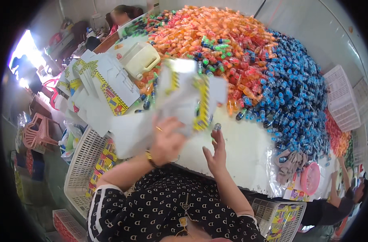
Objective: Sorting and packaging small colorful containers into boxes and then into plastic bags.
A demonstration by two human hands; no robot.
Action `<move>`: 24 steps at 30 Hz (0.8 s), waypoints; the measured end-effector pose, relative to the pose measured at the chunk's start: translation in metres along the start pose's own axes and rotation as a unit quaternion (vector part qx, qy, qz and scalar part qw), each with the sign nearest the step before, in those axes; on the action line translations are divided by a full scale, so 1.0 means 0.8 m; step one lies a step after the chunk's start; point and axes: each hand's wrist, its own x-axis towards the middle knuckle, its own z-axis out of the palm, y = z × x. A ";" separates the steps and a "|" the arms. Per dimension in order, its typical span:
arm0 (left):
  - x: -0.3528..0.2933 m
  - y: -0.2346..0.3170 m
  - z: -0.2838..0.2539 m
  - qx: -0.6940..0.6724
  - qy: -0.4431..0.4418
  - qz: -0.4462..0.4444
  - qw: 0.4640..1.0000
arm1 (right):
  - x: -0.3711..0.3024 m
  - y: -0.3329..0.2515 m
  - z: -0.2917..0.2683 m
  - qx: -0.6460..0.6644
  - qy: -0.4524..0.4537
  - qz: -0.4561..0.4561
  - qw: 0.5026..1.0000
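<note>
My left hand (168,139), blurred by motion, is closed on a white cardboard display box (218,94) with yellow-and-black striped edges. The box is tilted over the table, and its far part is smeared. To the right of it, my right hand (218,157) is raised with thumb and fingers apart. A small clear-and-grey piece (217,126) shows at its fingertip; I cannot tell whether it is worn there or lies behind. Beyond the box spreads a big heap of small orange bottles (188,30), with blue bottles (293,92) heaped at the right.
Flattened cardboard boxes (111,80) are stacked at the left, beside a cream plastic jug (140,60). White crates (81,161) holding colourful packs flank me. A grey cloth (291,163) and pink basin (310,178) lie at the right, near a co-worker (333,209).
</note>
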 end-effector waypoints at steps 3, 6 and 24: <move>-0.033 0.040 0.049 -0.056 -0.049 0.009 0.997 | -0.006 0.030 -0.001 0.260 0.051 0.074 0.961; -0.038 0.048 0.053 -0.095 -0.112 -0.034 0.989 | -0.028 0.074 -0.014 0.331 0.145 0.136 0.922; 0.020 -0.084 0.009 -0.284 -0.183 -0.500 0.797 | -0.044 -0.031 -0.066 0.337 0.176 0.188 0.906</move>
